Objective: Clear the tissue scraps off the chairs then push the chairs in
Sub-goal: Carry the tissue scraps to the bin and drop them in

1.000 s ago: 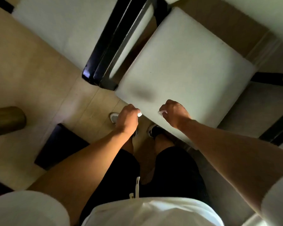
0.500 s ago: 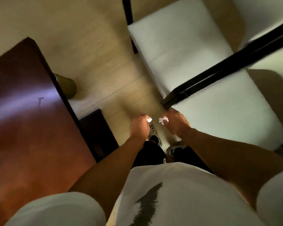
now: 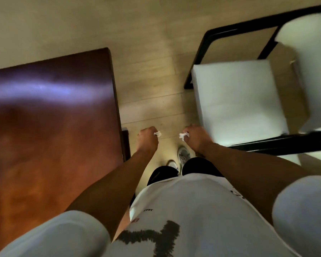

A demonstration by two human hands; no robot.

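My left hand (image 3: pixel 147 139) is curled into a fist around a small white tissue scrap (image 3: pixel 157 134) that pokes out by the thumb. My right hand (image 3: pixel 196 139) grips another white tissue scrap (image 3: pixel 184 135) the same way. Both hands hang over the floor between the table and a chair. The chair (image 3: pixel 237 101) to the right has a bare white seat cushion and a black frame, with its seat facing the table across the floor gap.
A dark reddish wooden table (image 3: pixel 50 117) fills the left side, its edge close to my left hand. A second white chair seat (image 3: pixel 315 160) shows at the right edge behind a black bar. Pale wood flooring (image 3: pixel 152 75) runs between table and chairs.
The view has swung left from above the chair seats to the gap beside the table. Both hands have come off the seat edge and still hold their scraps over the floor.
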